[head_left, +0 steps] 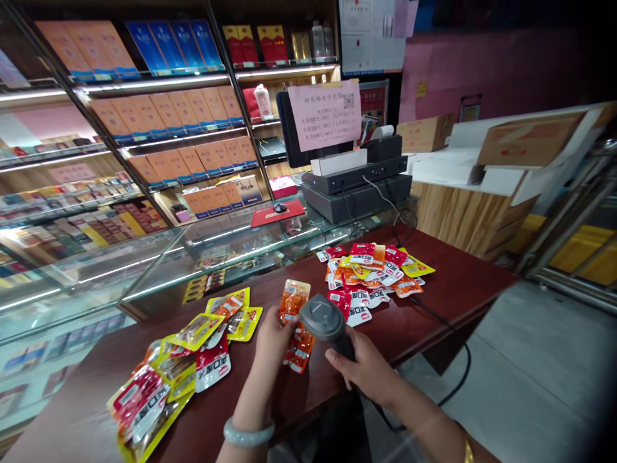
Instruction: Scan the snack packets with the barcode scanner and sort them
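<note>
My right hand (369,370) is wrapped round the handle of a grey barcode scanner (324,318), whose head points towards my left hand. A black cable runs from it over the table edge. My left hand (274,337), with a pale bangle at the wrist, pinches an orange snack packet (295,297). Below that, another orange packet (299,350) shows on the dark red table; whether the two are joined, I cannot tell. On the left lies a pile of yellow, red and white snack packets (212,366). Beyond the scanner is a second heap of snack packets (369,270).
A glass display counter (159,257) borders the table's far side. On it stand a cash drawer (357,199), a monitor with a pink notice (325,116), and a mouse on a red mat (289,209). Shelves of boxes rise behind. Cardboard boxes (525,141) are at right.
</note>
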The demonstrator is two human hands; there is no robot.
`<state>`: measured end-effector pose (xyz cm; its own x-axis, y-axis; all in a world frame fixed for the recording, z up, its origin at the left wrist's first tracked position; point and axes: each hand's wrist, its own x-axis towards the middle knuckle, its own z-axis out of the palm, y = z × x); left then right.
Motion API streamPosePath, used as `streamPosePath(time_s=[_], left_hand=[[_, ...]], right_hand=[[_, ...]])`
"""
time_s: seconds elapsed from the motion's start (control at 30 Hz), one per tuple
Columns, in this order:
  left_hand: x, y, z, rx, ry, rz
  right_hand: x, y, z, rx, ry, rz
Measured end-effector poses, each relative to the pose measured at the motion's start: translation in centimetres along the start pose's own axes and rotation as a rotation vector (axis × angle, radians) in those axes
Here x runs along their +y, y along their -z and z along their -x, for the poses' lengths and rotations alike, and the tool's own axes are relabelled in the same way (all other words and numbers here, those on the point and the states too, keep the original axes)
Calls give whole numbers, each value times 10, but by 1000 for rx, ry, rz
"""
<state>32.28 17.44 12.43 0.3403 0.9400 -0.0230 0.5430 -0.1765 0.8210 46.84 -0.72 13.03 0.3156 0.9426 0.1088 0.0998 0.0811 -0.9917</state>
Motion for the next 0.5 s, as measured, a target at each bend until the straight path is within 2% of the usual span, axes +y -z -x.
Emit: streamPosePath(time_s=[0.1, 0.23, 0.3, 0.37, 0.43, 0.5], left_hand=[[23, -17, -22, -99, 45, 106], [72, -49, -57, -254, 70, 375], [89, -57, -67, -262, 55, 429], [92, -52, -67, -194, -21, 274], [80, -35, -56, -102, -182, -81], [58, -11, -35, -42, -319, -503]], right_hand=[[3, 8, -1, 59, -22, -8], [4, 16, -1, 74, -95, -73], [4, 20, 1, 82, -108, -77], [4, 23, 4, 95, -108, -69], [7, 26, 6, 102, -100, -43], [11, 27, 9, 95, -97, -20]])
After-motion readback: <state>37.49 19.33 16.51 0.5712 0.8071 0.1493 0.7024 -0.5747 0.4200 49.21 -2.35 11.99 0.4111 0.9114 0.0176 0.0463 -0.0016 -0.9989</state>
